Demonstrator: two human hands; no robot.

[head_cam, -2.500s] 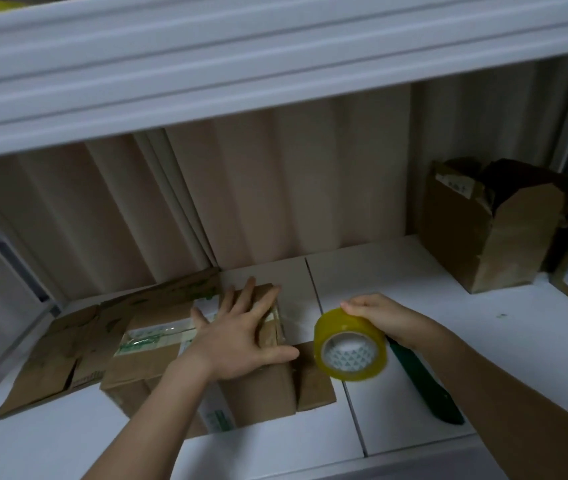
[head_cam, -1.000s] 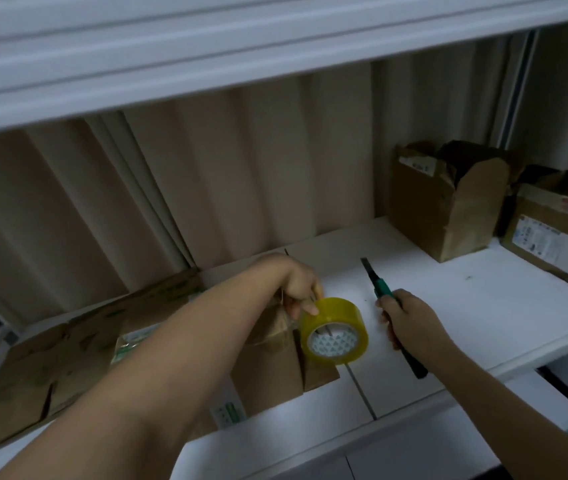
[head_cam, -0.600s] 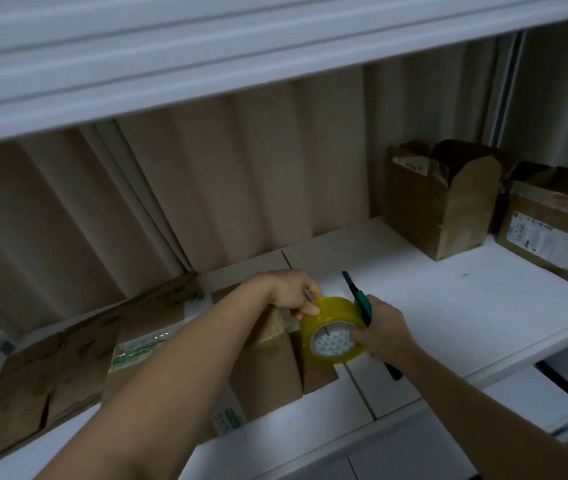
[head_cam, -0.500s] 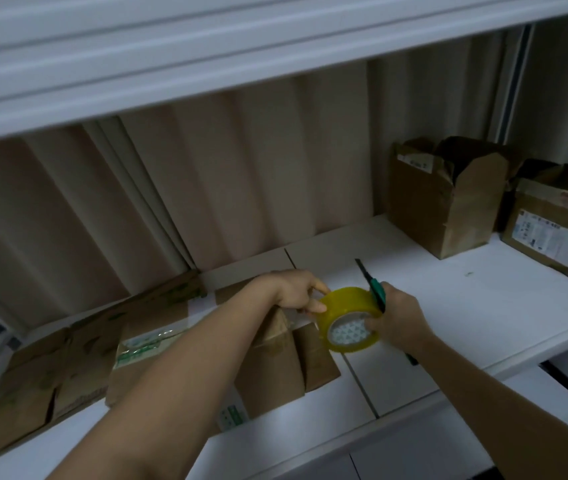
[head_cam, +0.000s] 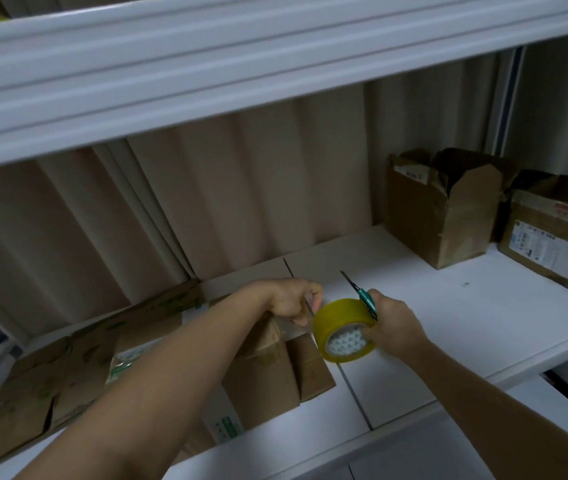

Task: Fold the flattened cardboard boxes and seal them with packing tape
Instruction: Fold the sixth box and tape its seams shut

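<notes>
A folded brown cardboard box (head_cam: 268,372) stands on the white shelf (head_cam: 448,306), partly hidden by my left forearm. My left hand (head_cam: 296,299) pinches the stretch of tape at the box's top right edge. A yellow roll of packing tape (head_cam: 343,330) hangs just right of the box. My right hand (head_cam: 393,323) grips the roll together with a green-handled utility knife (head_cam: 362,294), whose blade points up and away.
Flattened cardboard (head_cam: 50,375) lies at the left of the shelf. An open brown box (head_cam: 441,209) and a labelled box (head_cam: 552,237) stand at the back right. An upper shelf beam (head_cam: 275,74) runs overhead. The shelf's front edge is close below my arms.
My right hand picked the knife up from the shelf and moved left to the tape roll, which my left hand had been holding. The right hand now holds roll and knife; the left pinches the tape.
</notes>
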